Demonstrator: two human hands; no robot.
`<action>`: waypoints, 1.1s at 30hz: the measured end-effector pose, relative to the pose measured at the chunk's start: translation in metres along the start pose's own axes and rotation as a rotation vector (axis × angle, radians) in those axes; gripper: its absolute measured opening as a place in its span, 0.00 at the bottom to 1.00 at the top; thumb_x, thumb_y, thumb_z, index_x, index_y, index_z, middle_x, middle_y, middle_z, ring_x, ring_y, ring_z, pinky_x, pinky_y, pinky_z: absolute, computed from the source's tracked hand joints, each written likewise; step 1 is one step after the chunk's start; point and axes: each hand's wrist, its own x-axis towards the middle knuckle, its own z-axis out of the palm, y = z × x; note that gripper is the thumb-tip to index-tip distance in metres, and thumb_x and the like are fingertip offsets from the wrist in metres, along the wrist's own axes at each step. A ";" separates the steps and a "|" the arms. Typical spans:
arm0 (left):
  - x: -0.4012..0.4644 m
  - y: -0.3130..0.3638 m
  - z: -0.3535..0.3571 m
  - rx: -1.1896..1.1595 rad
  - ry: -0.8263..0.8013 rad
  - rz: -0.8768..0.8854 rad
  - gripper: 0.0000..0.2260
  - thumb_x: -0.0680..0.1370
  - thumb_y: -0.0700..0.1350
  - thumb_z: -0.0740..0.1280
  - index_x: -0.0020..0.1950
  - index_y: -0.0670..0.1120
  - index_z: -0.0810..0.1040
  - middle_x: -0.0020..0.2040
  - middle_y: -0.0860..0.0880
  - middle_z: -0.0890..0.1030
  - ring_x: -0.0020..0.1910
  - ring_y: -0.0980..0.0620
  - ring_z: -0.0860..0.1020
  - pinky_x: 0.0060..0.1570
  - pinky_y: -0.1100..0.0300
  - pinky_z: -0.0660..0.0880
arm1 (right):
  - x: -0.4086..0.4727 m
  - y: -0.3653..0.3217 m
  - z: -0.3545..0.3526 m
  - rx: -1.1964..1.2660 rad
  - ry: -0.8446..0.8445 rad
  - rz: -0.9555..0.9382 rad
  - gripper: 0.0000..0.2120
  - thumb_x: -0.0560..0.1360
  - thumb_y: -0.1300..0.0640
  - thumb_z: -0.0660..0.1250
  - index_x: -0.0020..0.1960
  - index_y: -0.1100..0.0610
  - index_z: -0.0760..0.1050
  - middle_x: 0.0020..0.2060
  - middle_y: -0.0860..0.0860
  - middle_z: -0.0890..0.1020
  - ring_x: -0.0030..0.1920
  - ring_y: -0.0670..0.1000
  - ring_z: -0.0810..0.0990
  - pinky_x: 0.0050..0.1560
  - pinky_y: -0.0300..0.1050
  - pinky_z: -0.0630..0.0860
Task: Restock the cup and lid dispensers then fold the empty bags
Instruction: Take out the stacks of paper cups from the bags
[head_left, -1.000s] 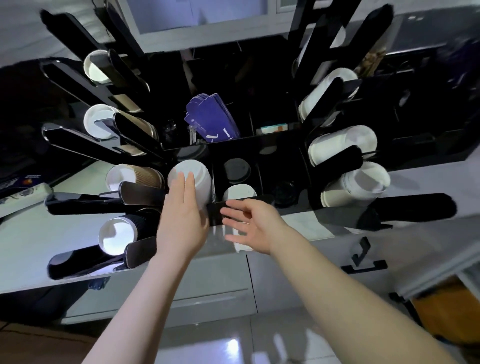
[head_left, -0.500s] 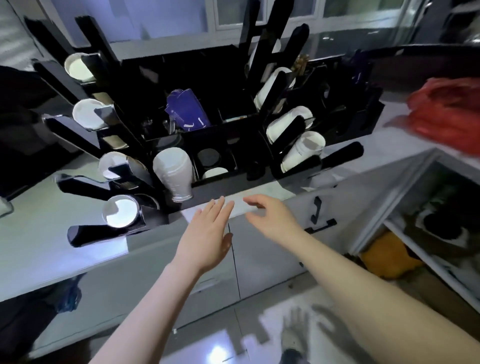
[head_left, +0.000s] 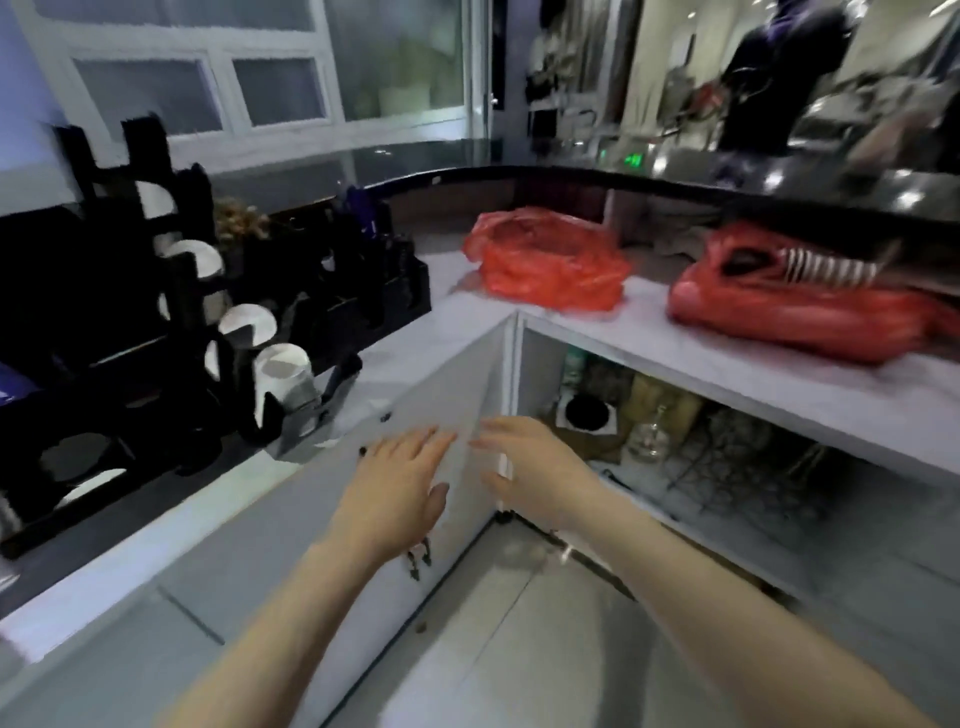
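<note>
Your left hand (head_left: 400, 483) and right hand (head_left: 524, 467) are spread and hold nothing; the red bags (head_left: 550, 262) lie on the desk (head_left: 675, 343) at one o'clock, so I judge you reach there next

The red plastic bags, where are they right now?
Both lie on the white counter in the right half of the head view: one red bag at the counter's inner corner, the other red bag further right, above the open cabinet.
</note>
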 end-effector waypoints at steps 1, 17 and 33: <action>0.024 0.018 0.006 -0.012 0.000 0.033 0.26 0.80 0.52 0.59 0.77 0.52 0.56 0.77 0.51 0.59 0.74 0.50 0.60 0.70 0.57 0.54 | -0.007 0.026 -0.015 -0.016 0.037 0.018 0.20 0.78 0.51 0.64 0.70 0.50 0.70 0.71 0.50 0.68 0.72 0.52 0.62 0.71 0.49 0.61; 0.322 0.294 0.088 -0.322 0.018 0.365 0.25 0.79 0.47 0.63 0.76 0.49 0.61 0.75 0.50 0.64 0.73 0.51 0.60 0.73 0.55 0.57 | -0.104 0.360 -0.202 -0.111 0.299 0.485 0.20 0.78 0.50 0.64 0.69 0.49 0.69 0.67 0.45 0.72 0.68 0.47 0.66 0.67 0.43 0.63; 0.613 0.368 0.131 -0.542 0.131 0.633 0.20 0.76 0.43 0.66 0.68 0.50 0.73 0.67 0.52 0.74 0.67 0.52 0.70 0.67 0.60 0.63 | 0.040 0.565 -0.291 -0.212 0.553 0.731 0.17 0.73 0.56 0.69 0.61 0.51 0.75 0.55 0.49 0.76 0.59 0.51 0.72 0.60 0.42 0.68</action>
